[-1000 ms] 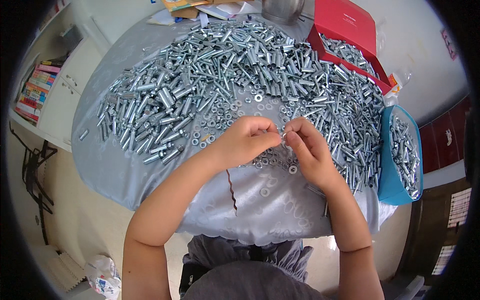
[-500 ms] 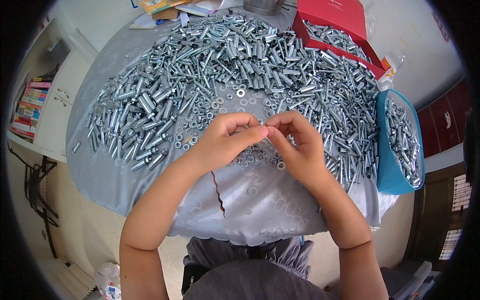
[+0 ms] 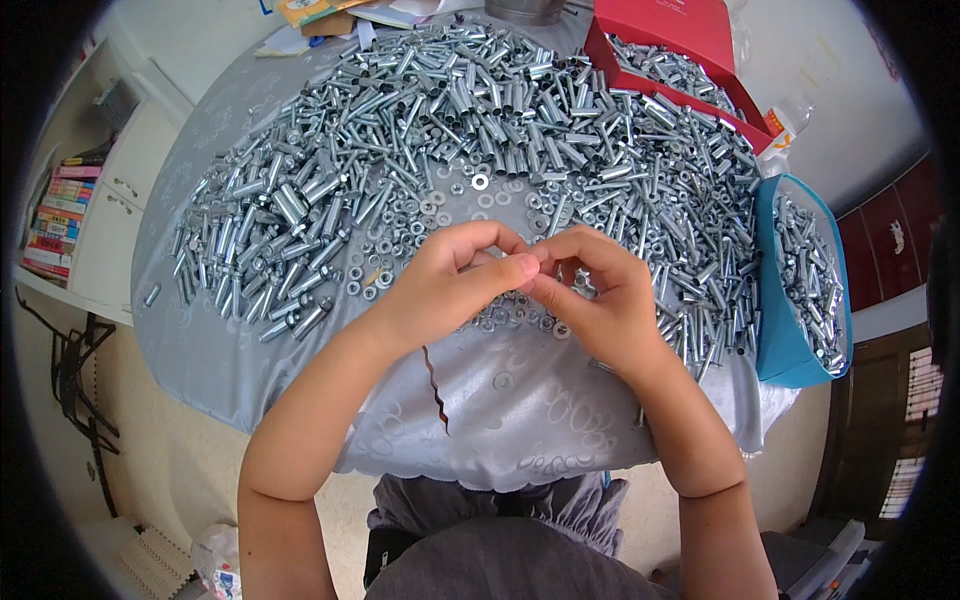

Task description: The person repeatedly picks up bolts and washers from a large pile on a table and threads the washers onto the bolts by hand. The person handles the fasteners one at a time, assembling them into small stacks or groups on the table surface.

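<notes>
The fingertips of the left hand (image 3: 450,285) and the right hand (image 3: 600,300) meet in a narrow pinch just above the near middle of the table; whatever small piece sits between them is hidden by the thumbs, so I cannot tell what they grip. Just beyond and under the fingers lies a scatter of flat ring washers and small nuts (image 3: 450,205), thin, round and shiny, spread loosely on the cloth. Farther out, a broad heap of bolts and sleeves (image 3: 450,110), bright zinc-grey, smooth and cylindrical, covers the far half of the table from left to right. At the far right a red box (image 3: 690,40) holds more of the same metal pieces, and at the right edge a blue bag (image 3: 800,290) of soft cloth is filled with them too. Judging by this, some parts are already put by in the two containers, yet the great heap remains, so most of the work seems left. The grey tablecloth (image 3: 520,420) is glossy, with a faint embossed pattern.
</notes>
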A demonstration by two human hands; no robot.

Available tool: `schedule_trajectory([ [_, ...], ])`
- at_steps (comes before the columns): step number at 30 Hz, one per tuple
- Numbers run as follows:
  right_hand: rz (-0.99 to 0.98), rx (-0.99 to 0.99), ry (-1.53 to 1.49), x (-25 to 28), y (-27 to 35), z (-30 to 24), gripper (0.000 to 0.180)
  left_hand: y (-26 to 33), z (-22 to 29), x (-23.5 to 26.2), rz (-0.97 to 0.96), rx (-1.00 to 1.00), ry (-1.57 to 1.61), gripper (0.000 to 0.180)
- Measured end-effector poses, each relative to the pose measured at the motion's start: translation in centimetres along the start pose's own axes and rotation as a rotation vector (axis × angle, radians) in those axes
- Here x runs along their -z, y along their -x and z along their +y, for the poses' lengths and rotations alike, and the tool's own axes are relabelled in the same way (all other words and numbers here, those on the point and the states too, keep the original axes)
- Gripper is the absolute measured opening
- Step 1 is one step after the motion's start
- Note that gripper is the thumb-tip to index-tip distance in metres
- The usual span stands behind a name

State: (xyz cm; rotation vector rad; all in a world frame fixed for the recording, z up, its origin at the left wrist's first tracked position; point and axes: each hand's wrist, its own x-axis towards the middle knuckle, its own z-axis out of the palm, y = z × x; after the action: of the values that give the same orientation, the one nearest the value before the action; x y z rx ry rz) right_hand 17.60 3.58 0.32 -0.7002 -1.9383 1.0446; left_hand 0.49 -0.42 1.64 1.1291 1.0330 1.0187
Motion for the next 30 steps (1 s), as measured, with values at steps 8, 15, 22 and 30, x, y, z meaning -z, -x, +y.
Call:
schedule_trajectory([
  [8,0.011,0.079,0.059,0.9,-0.5,-1.7,0.022,0.0,0.1,0.6,0.066,0.009,0.04,0.018],
  [15,-0.267,0.176,0.483,2.1,-0.4,-0.2,0.018,-0.1,0.2,1.1,0.066,0.018,0.173,0.018],
  [22,-0.432,0.182,0.479,3.8,-0.7,-1.5,0.02,-0.1,0.2,1.3,0.12,-0.012,0.142,0.015],
  [30,-0.527,0.115,0.557,3.4,-0.2,-1.2,0.019,-0.3,0.0,1.0,0.152,0.013,0.102,0.013],
])
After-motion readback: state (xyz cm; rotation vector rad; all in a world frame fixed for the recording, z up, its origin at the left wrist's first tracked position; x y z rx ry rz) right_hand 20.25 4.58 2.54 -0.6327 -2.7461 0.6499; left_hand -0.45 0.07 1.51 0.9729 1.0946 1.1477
